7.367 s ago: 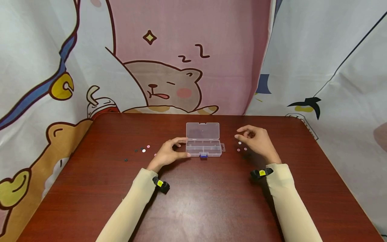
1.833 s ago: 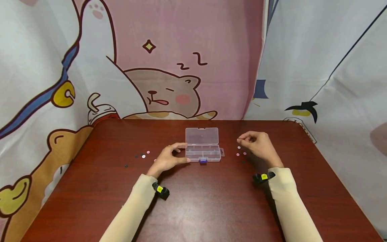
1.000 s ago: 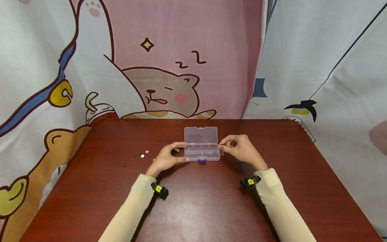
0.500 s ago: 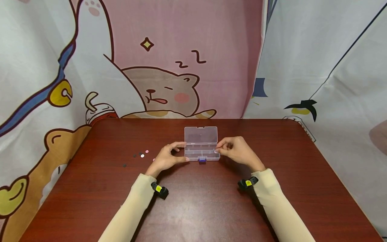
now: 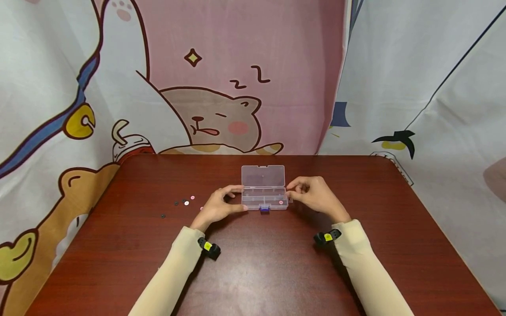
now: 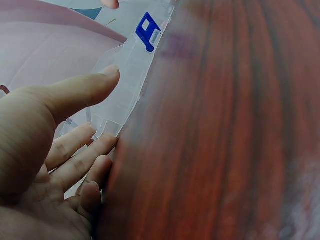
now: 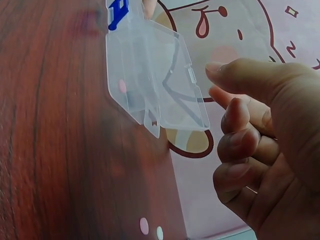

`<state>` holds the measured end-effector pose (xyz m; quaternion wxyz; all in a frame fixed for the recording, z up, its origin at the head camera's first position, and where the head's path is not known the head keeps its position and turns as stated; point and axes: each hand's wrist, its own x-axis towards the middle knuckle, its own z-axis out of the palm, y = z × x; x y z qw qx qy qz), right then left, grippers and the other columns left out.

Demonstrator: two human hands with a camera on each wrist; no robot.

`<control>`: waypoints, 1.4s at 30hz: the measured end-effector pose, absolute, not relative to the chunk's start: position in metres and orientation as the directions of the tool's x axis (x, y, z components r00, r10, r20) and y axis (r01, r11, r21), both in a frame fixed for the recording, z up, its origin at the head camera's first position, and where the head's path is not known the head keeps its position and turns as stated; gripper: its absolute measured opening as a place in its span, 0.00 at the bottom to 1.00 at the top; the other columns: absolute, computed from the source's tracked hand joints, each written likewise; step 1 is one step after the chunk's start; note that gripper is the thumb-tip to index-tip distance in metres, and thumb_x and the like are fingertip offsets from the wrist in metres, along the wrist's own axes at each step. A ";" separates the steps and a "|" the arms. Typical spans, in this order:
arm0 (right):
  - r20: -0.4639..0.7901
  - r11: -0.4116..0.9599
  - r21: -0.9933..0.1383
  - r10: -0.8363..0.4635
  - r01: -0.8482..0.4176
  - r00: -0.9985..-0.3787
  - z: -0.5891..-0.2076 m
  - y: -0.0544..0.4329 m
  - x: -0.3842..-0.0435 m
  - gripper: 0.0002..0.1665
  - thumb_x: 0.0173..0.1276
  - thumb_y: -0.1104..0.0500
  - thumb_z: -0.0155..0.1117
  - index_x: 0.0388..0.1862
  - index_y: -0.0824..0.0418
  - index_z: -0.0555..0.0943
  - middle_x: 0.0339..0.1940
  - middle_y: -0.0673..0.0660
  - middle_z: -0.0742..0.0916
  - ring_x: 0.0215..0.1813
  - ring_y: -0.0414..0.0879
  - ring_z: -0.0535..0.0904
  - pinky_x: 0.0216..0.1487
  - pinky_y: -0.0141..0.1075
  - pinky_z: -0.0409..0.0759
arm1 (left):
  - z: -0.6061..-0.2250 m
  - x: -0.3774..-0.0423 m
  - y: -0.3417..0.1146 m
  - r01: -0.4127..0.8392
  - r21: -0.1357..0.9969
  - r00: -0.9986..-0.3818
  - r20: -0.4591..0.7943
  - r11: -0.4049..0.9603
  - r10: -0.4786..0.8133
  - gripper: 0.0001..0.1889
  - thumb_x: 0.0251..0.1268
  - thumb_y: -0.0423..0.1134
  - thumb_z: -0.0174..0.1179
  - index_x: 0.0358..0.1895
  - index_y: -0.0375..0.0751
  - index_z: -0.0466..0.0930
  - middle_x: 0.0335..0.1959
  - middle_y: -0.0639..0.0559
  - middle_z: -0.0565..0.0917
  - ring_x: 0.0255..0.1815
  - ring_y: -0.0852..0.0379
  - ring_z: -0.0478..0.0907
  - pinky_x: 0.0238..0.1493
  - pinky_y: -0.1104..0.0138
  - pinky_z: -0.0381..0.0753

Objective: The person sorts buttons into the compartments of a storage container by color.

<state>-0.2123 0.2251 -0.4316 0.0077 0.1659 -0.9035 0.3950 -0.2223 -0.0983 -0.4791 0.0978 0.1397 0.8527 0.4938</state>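
A clear plastic compartment box [image 5: 254,199] with a blue latch [image 5: 264,209] stands with its lid [image 5: 262,176] raised. My left hand [image 5: 216,205] holds its left end, thumb at the front corner and fingers against the end wall, also in the left wrist view. A pink button [image 5: 281,202] lies in the front right compartment. Just beyond the box's right end is my right hand [image 5: 314,197], fingers loosely bent. In the right wrist view its thumb and forefinger stand apart with nothing visible between them.
Several small pink, white and dark buttons [image 5: 186,203] lie left of the box, one dark button [image 5: 163,216] further out. In the right wrist view a pink button [image 7: 144,226] and a white button [image 7: 160,233] lie on the brown table [image 5: 253,263]. A patterned cloth hangs behind.
My right hand has come from the right-hand buttons, reached over the box's right compartment and drawn back slightly right. A pink button now shows in that compartment. The left hand stays at the box.
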 end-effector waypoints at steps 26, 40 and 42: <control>0.153 0.732 -0.649 -0.139 -0.205 -0.978 -0.433 0.281 -0.222 0.14 0.68 0.51 0.74 0.46 0.58 0.88 0.26 0.54 0.82 0.26 0.45 0.75 0.27 0.33 0.72 | -0.477 -0.223 -0.099 0.143 0.873 -0.940 -0.028 0.466 0.340 0.35 0.55 0.46 0.79 0.68 0.53 0.78 0.65 0.57 0.83 0.63 0.49 0.75 0.66 0.51 0.74; 0.080 0.782 -0.610 -0.101 -0.128 -0.992 -0.446 0.314 -0.224 0.12 0.70 0.51 0.72 0.45 0.57 0.88 0.29 0.54 0.83 0.30 0.46 0.75 0.32 0.34 0.73 | -0.478 -0.223 -0.099 0.147 0.873 -0.939 -0.026 0.466 0.344 0.35 0.55 0.46 0.78 0.68 0.53 0.78 0.65 0.58 0.83 0.63 0.49 0.75 0.66 0.51 0.73; 0.062 0.783 -0.611 -0.099 -0.116 -0.993 -0.448 0.317 -0.224 0.12 0.70 0.51 0.71 0.45 0.57 0.88 0.29 0.54 0.84 0.30 0.45 0.76 0.33 0.34 0.74 | -0.478 -0.223 -0.099 0.144 0.873 -0.939 -0.028 0.466 0.343 0.35 0.55 0.46 0.79 0.68 0.53 0.78 0.65 0.58 0.83 0.63 0.49 0.75 0.66 0.52 0.73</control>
